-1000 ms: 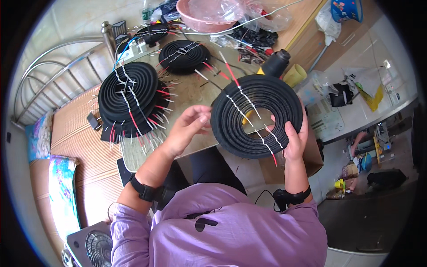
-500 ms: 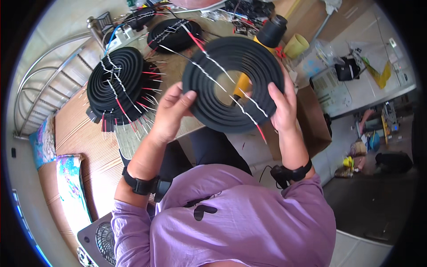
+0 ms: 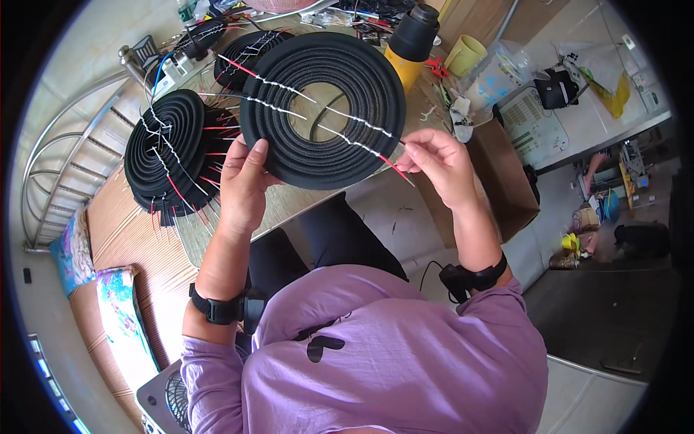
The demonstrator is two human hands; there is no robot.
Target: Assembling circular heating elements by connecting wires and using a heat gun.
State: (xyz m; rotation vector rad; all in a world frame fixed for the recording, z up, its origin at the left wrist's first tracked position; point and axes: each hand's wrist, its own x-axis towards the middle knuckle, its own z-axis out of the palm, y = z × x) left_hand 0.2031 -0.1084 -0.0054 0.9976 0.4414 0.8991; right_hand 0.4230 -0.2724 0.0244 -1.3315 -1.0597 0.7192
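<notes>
My left hand (image 3: 244, 184) grips the near left rim of a black corrugated speaker spider (image 3: 322, 170), a ring with a round hole in the middle. Twisted silvery lead wires run across it on both sides of the hole, their ends sleeved in red or dark. At the ring's right edge, the thumb and fingers of my right hand (image 3: 439, 165) are pinched on the end of a lead wire (image 3: 365, 124). Just below those fingertips a red-sleeved wire end (image 3: 396, 169) sticks out past the rim. The ring is held tilted above the table.
A stack of similar spiders (image 3: 170, 137) with wire ends poking out stands at the table's left, another pile (image 3: 249, 50) behind. A yellow and black cylindrical tool (image 3: 410, 47), red-handled pliers (image 3: 437, 68) and a yellow cup (image 3: 465, 56) lie to the right. A cardboard box (image 3: 510, 181) sits beside the table.
The spider has moved left and slightly up with my left hand. My right hand has let go of the rim and now pinches a wire end beside it.
</notes>
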